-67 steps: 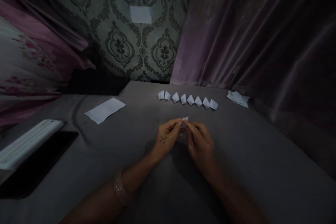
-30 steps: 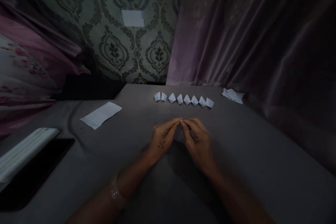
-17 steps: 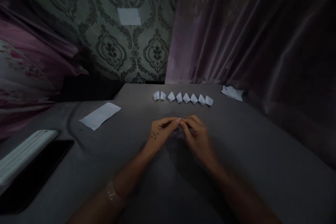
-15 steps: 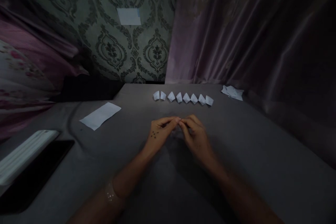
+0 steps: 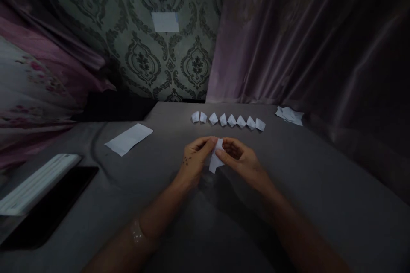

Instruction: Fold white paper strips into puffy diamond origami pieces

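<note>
Between my two hands is a small piece of white paper (image 5: 216, 161), folded or creased, its lower end sticking out below the fingers. My left hand (image 5: 196, 157) pinches its left side with thumb and fingers. On the other side, my right hand (image 5: 241, 158) grips it, the thumb lying across the front of the paper. Part of the sheet is hidden behind the fingers. Beyond the hands, several small folded white paper pieces (image 5: 232, 120) stand in a row on the grey cloth surface (image 5: 173, 132).
A flat white sheet (image 5: 129, 139) lies to the left. Crumpled white papers (image 5: 290, 115) are at the back right. Near the left edge are a long white object (image 5: 41, 183) and a dark flat panel (image 5: 54, 211). Curtains (image 5: 250, 42) hang behind and to the right.
The paper, hidden in my fingers before, now shows between the hands. My right thumb has moved onto its front and the fingertips have parted. The view has shifted slightly left.
</note>
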`<state>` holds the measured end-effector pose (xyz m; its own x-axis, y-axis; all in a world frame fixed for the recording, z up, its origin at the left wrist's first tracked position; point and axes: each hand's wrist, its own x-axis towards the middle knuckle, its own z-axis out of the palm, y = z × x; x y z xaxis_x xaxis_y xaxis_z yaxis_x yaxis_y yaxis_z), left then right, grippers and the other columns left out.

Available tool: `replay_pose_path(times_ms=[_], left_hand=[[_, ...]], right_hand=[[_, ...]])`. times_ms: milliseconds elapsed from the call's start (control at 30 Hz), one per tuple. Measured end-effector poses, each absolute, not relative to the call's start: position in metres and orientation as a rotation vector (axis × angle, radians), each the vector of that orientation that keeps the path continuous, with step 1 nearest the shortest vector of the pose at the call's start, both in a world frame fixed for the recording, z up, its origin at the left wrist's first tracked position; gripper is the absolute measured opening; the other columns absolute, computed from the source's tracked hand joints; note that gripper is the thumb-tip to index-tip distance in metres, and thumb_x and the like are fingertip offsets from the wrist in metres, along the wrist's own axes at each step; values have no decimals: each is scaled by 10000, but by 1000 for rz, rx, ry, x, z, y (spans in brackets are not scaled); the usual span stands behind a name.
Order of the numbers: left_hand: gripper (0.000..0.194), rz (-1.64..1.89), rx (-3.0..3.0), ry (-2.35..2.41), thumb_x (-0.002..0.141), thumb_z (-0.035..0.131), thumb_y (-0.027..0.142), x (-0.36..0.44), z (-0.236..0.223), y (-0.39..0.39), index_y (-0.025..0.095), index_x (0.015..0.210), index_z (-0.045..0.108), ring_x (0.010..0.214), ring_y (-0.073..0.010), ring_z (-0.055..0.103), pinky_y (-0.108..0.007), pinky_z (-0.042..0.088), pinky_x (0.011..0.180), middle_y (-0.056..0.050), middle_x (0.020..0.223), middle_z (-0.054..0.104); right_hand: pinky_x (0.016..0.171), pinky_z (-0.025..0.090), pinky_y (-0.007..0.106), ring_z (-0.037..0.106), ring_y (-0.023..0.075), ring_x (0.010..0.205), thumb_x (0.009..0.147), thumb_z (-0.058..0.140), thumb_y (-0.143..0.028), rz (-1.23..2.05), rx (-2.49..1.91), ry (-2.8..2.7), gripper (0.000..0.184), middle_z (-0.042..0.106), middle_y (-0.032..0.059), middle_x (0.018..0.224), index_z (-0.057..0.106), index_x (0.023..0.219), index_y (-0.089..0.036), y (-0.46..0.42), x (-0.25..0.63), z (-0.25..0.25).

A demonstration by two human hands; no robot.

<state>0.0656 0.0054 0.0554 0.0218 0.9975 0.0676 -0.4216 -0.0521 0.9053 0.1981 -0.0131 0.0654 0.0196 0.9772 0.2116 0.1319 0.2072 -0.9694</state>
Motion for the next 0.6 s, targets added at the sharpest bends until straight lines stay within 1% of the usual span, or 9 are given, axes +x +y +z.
replay_pose_path(times_ms=[100,167,267,367,433,600], left_hand=[[153,1415,961,832,735,751,326,66,55,5,183,789,763,792,-141,639,-256,502,769,-41,830,731],[150,1420,941,828,734,752,319,65,55,6,182,794,761,789,-138,638,-256,500,768,-44,836,730],[172,1394,890,801,729,759,317,65,56,5,172,822,748,744,-118,620,-240,485,725,-41,831,719],[162,1371,863,796,690,788,272,65,58,5,155,790,736,719,-105,604,-227,468,710,-28,788,701],[139,1371,854,800,678,792,247,65,58,5,151,759,734,706,-99,594,-222,460,708,-18,754,689],[131,1356,852,805,686,784,255,62,55,7,159,766,743,695,-98,572,-227,439,694,-21,761,690]], right_hand=[[580,504,273,614,132,636,728,730,-367,1111,-1134,-1306,223,656,12,728,661,846,-192,-11,193,70],[537,479,255,590,116,575,713,745,-344,1150,-1130,-1236,211,637,-7,679,653,819,-187,-10,190,70],[521,457,241,578,107,553,662,783,-320,1137,-1124,-1134,267,635,-19,662,631,835,-185,-8,188,68],[497,410,218,534,88,521,613,810,-316,1104,-1127,-1094,317,601,-48,617,616,830,-190,-8,186,68],[504,403,216,529,87,535,595,817,-320,1080,-1137,-1116,324,596,-48,621,632,826,-190,-8,185,70],[577,453,248,580,112,606,634,783,-374,1040,-1168,-1110,251,651,-3,675,694,779,-188,-8,183,78]])
